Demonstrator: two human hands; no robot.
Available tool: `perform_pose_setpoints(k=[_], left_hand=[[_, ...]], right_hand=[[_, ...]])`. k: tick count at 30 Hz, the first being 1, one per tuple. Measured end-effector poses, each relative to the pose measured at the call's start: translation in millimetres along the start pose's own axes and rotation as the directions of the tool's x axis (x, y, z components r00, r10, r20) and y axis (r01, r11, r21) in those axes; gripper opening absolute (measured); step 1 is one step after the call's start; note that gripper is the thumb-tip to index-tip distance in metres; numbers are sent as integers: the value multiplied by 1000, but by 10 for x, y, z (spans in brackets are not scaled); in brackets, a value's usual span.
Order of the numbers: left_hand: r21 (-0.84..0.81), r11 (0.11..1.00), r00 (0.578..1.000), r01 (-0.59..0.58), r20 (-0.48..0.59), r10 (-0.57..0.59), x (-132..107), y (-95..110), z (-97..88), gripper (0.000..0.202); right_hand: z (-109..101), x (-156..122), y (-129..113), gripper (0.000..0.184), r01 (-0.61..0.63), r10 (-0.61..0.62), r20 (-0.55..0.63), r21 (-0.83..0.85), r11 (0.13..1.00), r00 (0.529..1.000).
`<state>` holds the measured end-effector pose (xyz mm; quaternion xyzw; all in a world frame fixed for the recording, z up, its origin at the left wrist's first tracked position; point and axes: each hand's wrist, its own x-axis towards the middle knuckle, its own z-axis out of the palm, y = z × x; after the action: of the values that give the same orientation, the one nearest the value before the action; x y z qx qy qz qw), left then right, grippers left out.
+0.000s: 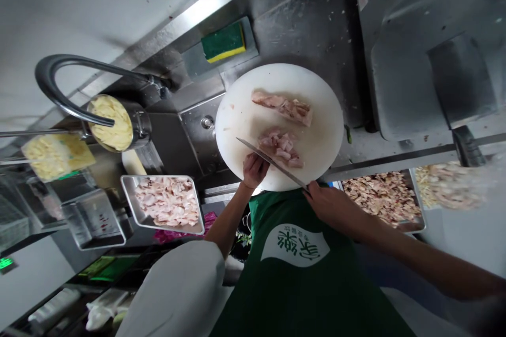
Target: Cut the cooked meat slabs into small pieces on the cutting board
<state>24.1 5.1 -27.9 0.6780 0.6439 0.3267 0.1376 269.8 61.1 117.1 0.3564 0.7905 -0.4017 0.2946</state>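
A long knife (pixel 272 162) slants over the near half of a round white cutting board (pixel 237 89). Its handle is in my right hand (pixel 322 201), which is closed around it at the board's near edge. My left hand (pixel 255 169) rests on the board close to the blade, fingers curled down; whatever they pinch is hidden. Just beyond the blade lies a pile of cut raw meat pieces (pixel 282 146), pale pink. Farther back on the board is a longer uncut strip of raw meat (pixel 282 107).
A tray of pale meat pieces (pixel 168 201) stands left, near a pot of yellow slices (pixel 113 122) under a curved faucet (pixel 47 76). Behind the board lies a green-yellow sponge (pixel 224 42). A metal machine (pixel 411 73) and a tray of browner pieces (pixel 381 197) are right.
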Motion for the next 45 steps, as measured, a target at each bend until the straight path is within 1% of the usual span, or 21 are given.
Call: perform_pose_setpoints(k=[2,3,4,6,7,9,11,13,16,18,20,23,25,29,33,36,38,42,43,45], left_hand=[[35,999,1000,1,8,-1,-7,-7,10,15],[54,998,1000,-9,-8,9,-4,-5,10,15],[68,997,999,-24,-33,26,0,0,4,15],[71,996,997,-46,-63,51,8,21,-25,15],[56,997,997,-54,-57,57,10,34,-47,15],[13,998,998,-54,-16,55,3,58,-92,17],[-18,999,999,-37,28,37,-8,68,-121,17],[-19,999,999,-25,40,26,-14,63,-120,17],[8,999,999,-38,21,38,-7,44,-82,17],[46,998,999,-43,33,42,2,40,-63,17],[83,995,997,-48,59,43,5,45,-60,18],[78,995,994,-63,89,56,-5,51,-71,18],[74,996,994,-59,101,52,-21,46,-73,17],[83,995,996,-48,79,41,-44,32,-59,18],[84,995,997,-60,58,55,-37,29,-50,16],[64,996,997,-66,38,63,-27,25,-53,15],[68,996,998,-53,45,50,-25,23,-52,16],[101,994,997,-49,65,42,-27,25,-48,18],[93,994,997,-57,61,51,-27,23,-49,17],[67,995,997,-71,48,67,-28,15,-53,16]], right_hand=[[9,21,-10,40,-29,28,38,15,999,999],[-6,102,-43,41,-24,23,32,20,1000,999],[-34,232,-92,42,-3,3,1,27,1000,1000],[-123,587,-209,42,62,-59,-86,31,998,995],[-174,772,-258,43,64,-59,-136,31,997,989],[-268,1056,-301,43,85,-78,-172,38,996,982],[-330,1155,-266,42,123,-112,-182,51,991,977],[-347,1065,-195,42,134,-121,-195,50,990,973],[-300,712,-142,42,48,-45,-182,12,999,982],[-242,440,-157,41,1,-2,-129,-12,1000,992],[-178,211,-182,39,-4,3,-75,-19,1000,997],[-96,12,-185,37,-10,10,-22,-7,1000,1000],[-61,-32,-161,36,-20,20,-4,3,1000,1000],[-39,-50,-93,33,-3,3,-21,8,1000,1000],[-62,-31,-60,31,-32,31,39,36,999,999],[-72,17,-69,30,-20,20,-4,26,999,1000],[-33,-13,-55,30,-7,8,-19,24,1000,1000],[112,-137,6,36,-76,72,62,58,995,995],[125,-98,0,37,-82,77,77,64,995,994],[80,134,-61,38,-50,45,60,77,996,997]])
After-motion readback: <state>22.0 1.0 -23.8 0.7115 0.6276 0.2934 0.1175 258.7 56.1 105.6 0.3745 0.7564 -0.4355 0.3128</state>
